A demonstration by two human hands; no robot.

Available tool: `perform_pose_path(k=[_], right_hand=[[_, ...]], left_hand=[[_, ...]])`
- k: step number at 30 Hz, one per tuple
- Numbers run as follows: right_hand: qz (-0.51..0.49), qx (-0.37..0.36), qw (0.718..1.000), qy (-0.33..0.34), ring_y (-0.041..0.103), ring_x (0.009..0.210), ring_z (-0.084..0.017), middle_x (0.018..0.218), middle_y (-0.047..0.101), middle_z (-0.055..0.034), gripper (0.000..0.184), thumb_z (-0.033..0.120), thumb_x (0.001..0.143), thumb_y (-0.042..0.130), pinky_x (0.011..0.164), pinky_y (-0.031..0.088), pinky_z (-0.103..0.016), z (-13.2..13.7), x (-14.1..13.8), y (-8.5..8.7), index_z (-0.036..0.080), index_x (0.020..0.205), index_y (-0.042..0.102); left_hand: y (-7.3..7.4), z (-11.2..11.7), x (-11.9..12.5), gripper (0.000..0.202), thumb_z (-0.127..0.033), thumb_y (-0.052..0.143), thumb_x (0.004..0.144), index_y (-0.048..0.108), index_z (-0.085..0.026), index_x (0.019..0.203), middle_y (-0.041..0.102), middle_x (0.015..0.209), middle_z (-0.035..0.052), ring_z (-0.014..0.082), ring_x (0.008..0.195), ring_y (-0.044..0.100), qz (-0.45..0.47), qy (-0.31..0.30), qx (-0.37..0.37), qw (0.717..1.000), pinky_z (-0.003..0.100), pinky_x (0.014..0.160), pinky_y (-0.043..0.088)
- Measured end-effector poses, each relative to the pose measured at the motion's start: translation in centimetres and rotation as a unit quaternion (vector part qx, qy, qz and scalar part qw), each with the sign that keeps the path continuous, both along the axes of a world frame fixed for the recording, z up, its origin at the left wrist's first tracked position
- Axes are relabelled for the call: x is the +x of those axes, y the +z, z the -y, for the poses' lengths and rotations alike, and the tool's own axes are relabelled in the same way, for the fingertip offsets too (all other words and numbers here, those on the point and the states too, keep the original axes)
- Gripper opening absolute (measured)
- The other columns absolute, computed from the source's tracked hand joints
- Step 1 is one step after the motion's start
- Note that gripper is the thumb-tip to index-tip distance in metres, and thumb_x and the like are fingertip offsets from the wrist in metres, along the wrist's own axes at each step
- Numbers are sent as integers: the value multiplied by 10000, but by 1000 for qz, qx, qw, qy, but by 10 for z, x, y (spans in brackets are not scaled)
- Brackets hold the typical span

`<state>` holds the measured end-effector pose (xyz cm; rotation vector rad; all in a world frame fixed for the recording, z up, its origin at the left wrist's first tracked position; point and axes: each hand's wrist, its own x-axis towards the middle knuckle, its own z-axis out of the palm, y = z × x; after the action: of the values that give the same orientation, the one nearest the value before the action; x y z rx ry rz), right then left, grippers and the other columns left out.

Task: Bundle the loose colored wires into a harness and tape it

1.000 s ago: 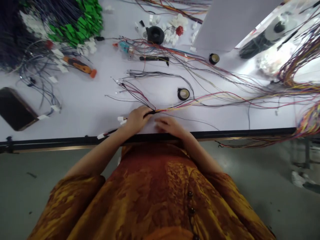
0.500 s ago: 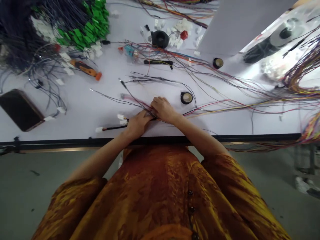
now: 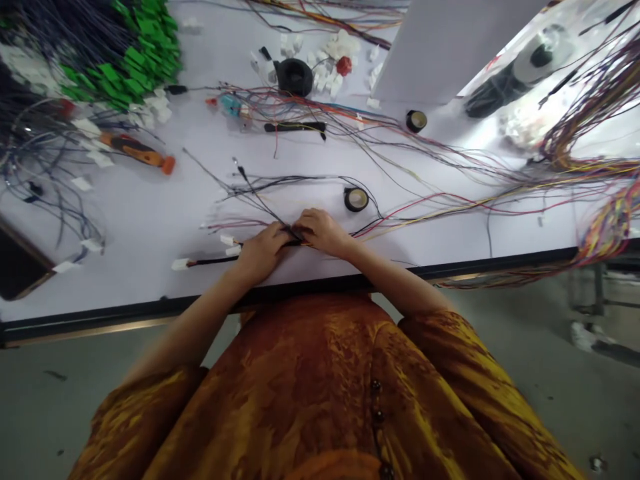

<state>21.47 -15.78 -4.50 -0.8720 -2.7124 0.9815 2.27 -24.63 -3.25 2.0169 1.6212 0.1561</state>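
My left hand (image 3: pixel 263 252) and my right hand (image 3: pixel 323 232) meet at the table's front edge, both pinching a thin wire bundle (image 3: pixel 295 237) between them. Black, red and yellow wires fan out from it to both sides. Left of my left hand, a black sleeved lead (image 3: pixel 210 262) ends in a white connector (image 3: pixel 180 264). Two more white connectors (image 3: pixel 229 240) lie just beside that hand. A small roll of black tape (image 3: pixel 356 199) stands a little beyond my right hand. My fingers hide the bundle's middle.
On the white table (image 3: pixel 150 220) lie an orange-handled screwdriver (image 3: pixel 137 152), a phone (image 3: pixel 17 267), a black tape roll (image 3: pixel 294 77), and white connectors. A heap of green-tagged cables (image 3: pixel 120 67) sits far left. Coloured wire hanks (image 3: pixel 600 227) spill over the right edge. A white panel (image 3: pixel 450 47) stands behind.
My right hand has moved from near the table edge onto the bundle beside my left hand. The loose black wire ends have shifted, and the view has swung slightly.
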Motion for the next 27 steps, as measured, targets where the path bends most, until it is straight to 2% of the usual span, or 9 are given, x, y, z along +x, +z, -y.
perform_pose_path(k=[2, 5, 7, 10, 15, 19, 22, 27], right_hand=[[-18, -5, 1000, -13, 584, 1020, -214, 1059, 678, -100, 242, 193, 970, 522, 984, 411, -346, 3, 4, -1, 145, 1097, 723], [7, 6, 999, -45, 566, 1045, -252, 1103, 658, -122, 310, 348, 922, 659, 989, 413, -386, 12, 9, 1, 126, 1134, 699], [32, 9, 997, -65, 554, 1063, -267, 1124, 651, -131, 303, 321, 898, 692, 990, 410, -399, 18, 8, 3, 124, 1128, 687], [54, 1, 994, -95, 551, 1078, -274, 1120, 653, -135, 207, 253, 924, 645, 987, 402, -404, 23, 3, 4, 134, 1088, 685], [56, -15, 991, -122, 556, 1088, -264, 1118, 658, -123, 199, 265, 922, 655, 1025, 368, -378, 21, -5, 2, 130, 1064, 691], [67, -28, 986, -152, 564, 1104, -263, 1133, 659, -125, 196, 249, 913, 662, 1018, 384, -381, 23, -7, 4, 132, 1067, 692], [75, -16, 985, -156, 570, 1096, -267, 1138, 660, -124, 182, 256, 927, 640, 1003, 395, -401, 25, -8, 6, 153, 1067, 694], [87, -18, 981, -174, 580, 1095, -267, 1137, 661, -129, 200, 264, 953, 610, 1038, 390, -409, 26, -10, 9, 142, 1083, 702]], left_hand=[[-2, 1, -1, 278, -273, 494, 972, 708, -215, 1141, 638, 1271, 117, 271, 1131, 650, 2, 14, 15, 1000, 378, 936, 551], [-7, 2, -4, 269, -324, 489, 982, 714, -209, 1074, 670, 1186, 123, 270, 1083, 654, 14, 24, 56, 998, 378, 913, 542], [-12, 2, -7, 286, -368, 485, 987, 719, -215, 1046, 690, 1151, 122, 274, 1078, 651, 24, 18, 81, 996, 396, 937, 531], [-19, 2, -11, 293, -385, 478, 989, 725, -237, 1037, 713, 1127, 102, 266, 1073, 658, 41, 15, 103, 994, 404, 963, 528], [-24, 0, -15, 282, -371, 479, 983, 736, -263, 1026, 746, 1130, 67, 248, 1075, 680, 63, 18, 116, 991, 385, 977, 532], [-23, 1, -14, 315, -380, 461, 992, 740, -270, 1088, 743, 1197, 66, 255, 1116, 677, 52, 17, 111, 992, 388, 1009, 519], [-19, 3, -12, 341, -388, 449, 992, 732, -268, 1141, 699, 1304, 83, 288, 1191, 647, 18, 25, 93, 995, 426, 1026, 512], [-4, 12, -10, 352, -392, 477, 972, 687, -230, 1204, 526, 1526, 138, 386, 1178, 641, -95, 71, 79, 990, 520, 899, 552]])
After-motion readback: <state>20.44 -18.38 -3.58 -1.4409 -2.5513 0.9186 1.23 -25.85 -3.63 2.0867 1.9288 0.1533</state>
